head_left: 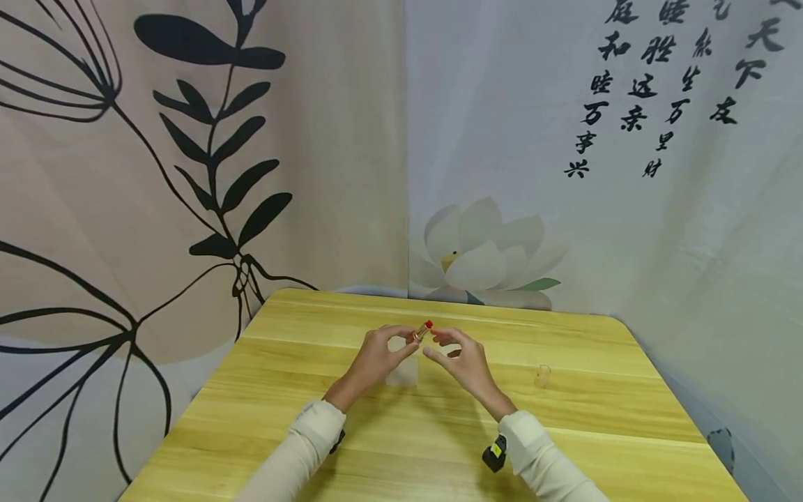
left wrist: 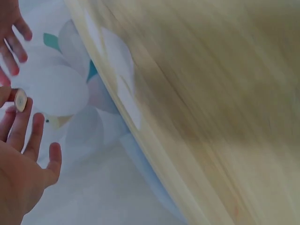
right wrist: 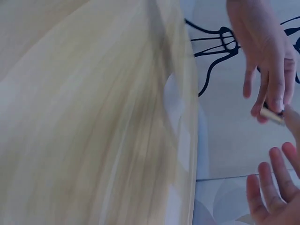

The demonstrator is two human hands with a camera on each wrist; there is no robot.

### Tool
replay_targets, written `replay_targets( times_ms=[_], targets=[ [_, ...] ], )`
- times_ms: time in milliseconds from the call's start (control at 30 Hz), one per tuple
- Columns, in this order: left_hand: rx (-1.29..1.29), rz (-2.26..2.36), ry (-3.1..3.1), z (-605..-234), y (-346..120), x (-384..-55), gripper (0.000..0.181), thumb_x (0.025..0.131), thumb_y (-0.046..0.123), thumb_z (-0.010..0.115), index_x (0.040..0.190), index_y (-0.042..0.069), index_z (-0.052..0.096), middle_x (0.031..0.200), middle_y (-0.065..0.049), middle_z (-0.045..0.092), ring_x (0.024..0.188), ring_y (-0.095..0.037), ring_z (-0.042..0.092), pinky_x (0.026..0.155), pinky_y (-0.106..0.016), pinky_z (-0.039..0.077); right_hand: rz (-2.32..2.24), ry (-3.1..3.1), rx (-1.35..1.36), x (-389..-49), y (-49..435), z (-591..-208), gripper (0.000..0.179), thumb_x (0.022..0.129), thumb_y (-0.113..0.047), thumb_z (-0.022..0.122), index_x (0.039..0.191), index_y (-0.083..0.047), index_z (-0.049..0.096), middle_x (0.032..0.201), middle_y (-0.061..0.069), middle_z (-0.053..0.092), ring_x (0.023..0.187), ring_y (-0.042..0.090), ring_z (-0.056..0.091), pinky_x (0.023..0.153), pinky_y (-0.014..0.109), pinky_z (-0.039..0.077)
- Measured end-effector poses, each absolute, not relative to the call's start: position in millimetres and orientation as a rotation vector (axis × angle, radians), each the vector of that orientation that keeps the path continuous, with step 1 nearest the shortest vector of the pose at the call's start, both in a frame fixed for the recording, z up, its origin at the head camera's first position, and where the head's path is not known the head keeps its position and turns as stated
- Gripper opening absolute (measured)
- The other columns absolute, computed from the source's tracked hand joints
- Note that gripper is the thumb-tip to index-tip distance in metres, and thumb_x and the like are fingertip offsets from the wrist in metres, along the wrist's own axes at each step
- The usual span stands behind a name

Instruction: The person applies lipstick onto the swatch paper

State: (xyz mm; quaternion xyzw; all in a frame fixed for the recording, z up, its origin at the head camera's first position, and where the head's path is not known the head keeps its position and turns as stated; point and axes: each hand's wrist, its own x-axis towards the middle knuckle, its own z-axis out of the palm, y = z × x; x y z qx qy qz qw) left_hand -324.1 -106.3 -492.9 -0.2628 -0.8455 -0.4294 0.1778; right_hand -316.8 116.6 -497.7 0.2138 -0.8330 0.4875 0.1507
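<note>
A lipstick [head_left: 423, 331] with a gold-coloured tube and a bare red tip is held up over the table, tilted with the tip up and to the right. My left hand [head_left: 381, 354] pinches its tube between thumb and fingers; the round base [left wrist: 20, 100] faces the left wrist camera. Close by on the right, my right hand [head_left: 463, 359] has its fingers loosely bent and spread, the index fingertip right at the red tip. The right wrist view shows the tube [right wrist: 273, 115] partly covered by fingers.
A small clear cap-like piece [head_left: 542, 376] lies on the wooden table [head_left: 251, 432] to the right. A pale square patch [head_left: 403, 373] is on the tabletop beneath the left hand. Printed curtains [head_left: 351, 174] hang behind the table's far edge.
</note>
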Motion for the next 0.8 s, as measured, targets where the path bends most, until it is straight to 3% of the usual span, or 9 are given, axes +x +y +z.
replay_targets(
  times_ms=[367, 467, 567, 600, 700, 800],
  targets=[
    [-0.538, -1.007, -2.491, -502, -141, -350, 0.030, 0.095, 0.019, 0.078, 0.124, 0.010, 0.076, 0.113, -0.004, 0.072, 0.108, -0.027, 0.068, 0.094, -0.048, 0.055, 1.128, -2.602, 0.692, -341, 123, -514, 0.036, 0.093, -0.030, 0.081, 0.124, -0.012, 0.075, 0.132, 0.012, 0.069, 0.122, 0.033, 0.064, 0.103, 0.054, 0.050],
    [-0.518, -0.962, -2.527, -505, -148, -356, 0.031, 0.096, 0.019, 0.078, 0.125, 0.010, 0.075, 0.116, -0.005, 0.072, 0.110, -0.028, 0.068, 0.095, -0.050, 0.054, 1.114, -2.653, 0.688, -353, 122, -515, 0.039, 0.095, -0.032, 0.079, 0.128, -0.011, 0.074, 0.137, 0.015, 0.067, 0.080, 0.027, 0.069, 0.102, 0.051, 0.051],
    [-0.542, -0.904, -2.553, -507, -152, -362, 0.032, 0.096, 0.019, 0.077, 0.126, 0.008, 0.075, 0.118, -0.007, 0.072, 0.112, -0.030, 0.067, 0.097, -0.053, 0.052, 1.110, -2.696, 0.680, -364, 122, -515, 0.041, 0.096, -0.031, 0.077, 0.131, -0.009, 0.071, 0.133, 0.016, 0.068, 0.043, 0.017, 0.039, 0.081, 0.042, 0.056],
    [-0.551, -0.879, -2.561, -507, -153, -364, 0.031, 0.096, 0.019, 0.077, 0.125, 0.009, 0.075, 0.118, -0.007, 0.072, 0.111, -0.030, 0.067, 0.097, -0.054, 0.052, 1.107, -2.709, 0.683, -368, 122, -515, 0.042, 0.097, -0.030, 0.077, 0.132, -0.009, 0.071, 0.133, 0.016, 0.068, 0.040, 0.015, 0.027, 0.077, 0.040, 0.054],
    [-0.568, -0.790, -2.587, -509, -156, -369, 0.029, 0.097, 0.022, 0.076, 0.124, 0.010, 0.076, 0.117, -0.006, 0.072, 0.109, -0.030, 0.067, 0.094, -0.054, 0.051, 1.072, -2.745, 0.707, -378, 120, -517, 0.045, 0.097, -0.029, 0.076, 0.135, -0.006, 0.068, 0.125, 0.016, 0.070, 0.040, 0.007, 0.025, 0.074, 0.039, 0.054],
    [-0.555, -0.756, -2.629, -509, -157, -374, 0.028, 0.098, 0.024, 0.076, 0.123, 0.012, 0.076, 0.117, -0.004, 0.072, 0.108, -0.030, 0.067, 0.094, -0.054, 0.049, 1.050, -2.784, 0.742, -387, 116, -522, 0.050, 0.099, -0.029, 0.074, 0.139, -0.001, 0.065, 0.093, 0.010, 0.074, 0.041, 0.006, 0.028, 0.086, 0.044, 0.056]
  ],
)
